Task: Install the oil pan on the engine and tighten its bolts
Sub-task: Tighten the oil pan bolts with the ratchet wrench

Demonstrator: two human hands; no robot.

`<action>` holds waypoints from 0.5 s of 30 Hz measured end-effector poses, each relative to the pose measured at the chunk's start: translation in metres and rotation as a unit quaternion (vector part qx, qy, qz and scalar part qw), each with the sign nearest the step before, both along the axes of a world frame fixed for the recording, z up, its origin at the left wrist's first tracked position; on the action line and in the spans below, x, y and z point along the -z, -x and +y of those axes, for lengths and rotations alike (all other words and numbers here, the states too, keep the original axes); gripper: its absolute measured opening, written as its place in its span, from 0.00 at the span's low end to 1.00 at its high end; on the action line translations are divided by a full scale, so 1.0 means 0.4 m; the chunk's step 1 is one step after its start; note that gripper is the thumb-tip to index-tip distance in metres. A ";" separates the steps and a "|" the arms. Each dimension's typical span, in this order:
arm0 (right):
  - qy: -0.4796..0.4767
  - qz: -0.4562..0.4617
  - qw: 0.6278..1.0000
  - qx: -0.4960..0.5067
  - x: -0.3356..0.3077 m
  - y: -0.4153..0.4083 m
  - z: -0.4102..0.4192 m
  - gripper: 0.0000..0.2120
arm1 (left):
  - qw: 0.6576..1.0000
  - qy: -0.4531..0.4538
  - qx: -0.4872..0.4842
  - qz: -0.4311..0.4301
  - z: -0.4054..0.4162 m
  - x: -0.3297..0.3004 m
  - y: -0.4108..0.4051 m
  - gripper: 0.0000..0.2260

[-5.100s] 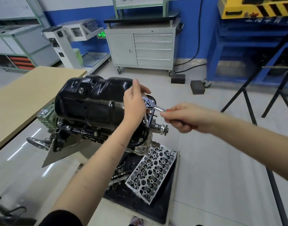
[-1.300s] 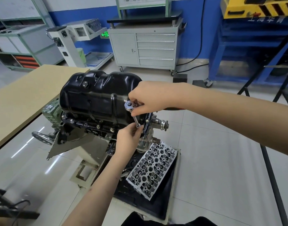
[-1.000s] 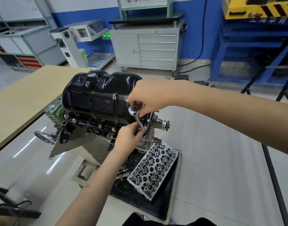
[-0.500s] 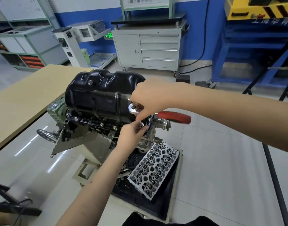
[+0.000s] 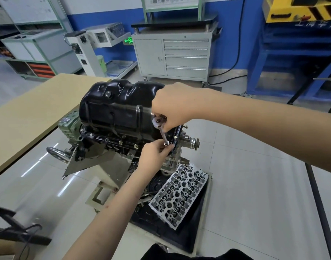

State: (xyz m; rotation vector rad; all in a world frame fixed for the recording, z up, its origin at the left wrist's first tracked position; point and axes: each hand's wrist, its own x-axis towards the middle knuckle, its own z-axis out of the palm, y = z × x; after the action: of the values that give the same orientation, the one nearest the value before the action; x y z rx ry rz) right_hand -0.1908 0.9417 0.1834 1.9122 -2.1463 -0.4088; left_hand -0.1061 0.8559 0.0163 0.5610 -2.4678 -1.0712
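Head view: right hand [image 5: 173, 105] grips the ratchet [image 5: 158, 123] head; left hand [image 5: 153, 156] pinches its socket [image 5: 166, 143].

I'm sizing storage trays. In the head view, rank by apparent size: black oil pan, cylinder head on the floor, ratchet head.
1. Black oil pan, largest.
2. Cylinder head, clearly smaller, though nearer the camera.
3. Ratchet head, smallest.

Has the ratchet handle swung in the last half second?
Yes. Its red grip, which stuck out to the right past the crank pulley, is now hidden behind the right hand; the ratchet head remains beside the oil pan.
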 end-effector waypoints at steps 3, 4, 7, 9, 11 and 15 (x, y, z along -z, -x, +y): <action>0.001 -0.071 0.996 0.049 0.014 -0.002 0.005 0.22 | 1.000 -0.005 0.005 0.013 0.002 0.000 -0.002 0.08; 0.001 -0.091 0.994 0.059 0.017 -0.002 0.007 0.22 | 1.000 0.000 0.008 0.014 0.002 0.000 -0.004 0.08; -0.002 -0.079 0.996 0.038 0.010 -0.004 0.010 0.17 | 0.999 0.001 0.032 0.005 -0.002 -0.003 -0.006 0.08; -0.011 -0.045 0.999 -0.012 -0.002 -0.001 0.010 0.07 | 0.998 0.004 0.058 -0.008 -0.010 -0.007 -0.006 0.07; -0.013 -0.016 0.999 -0.046 -0.007 0.000 0.012 0.04 | 0.997 0.009 0.074 -0.020 -0.019 -0.010 -0.007 0.08; 0.035 -0.044 0.998 -0.005 0.022 -0.013 0.021 0.23 | 0.998 0.014 0.060 -0.015 -0.015 -0.006 -0.005 0.10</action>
State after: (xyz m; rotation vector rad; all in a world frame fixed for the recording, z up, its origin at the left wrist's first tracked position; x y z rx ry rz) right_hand -0.1855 0.9503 0.1748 1.9357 -2.1738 -0.2478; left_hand -0.1041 0.8500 0.0186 0.4281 -2.5670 -1.0781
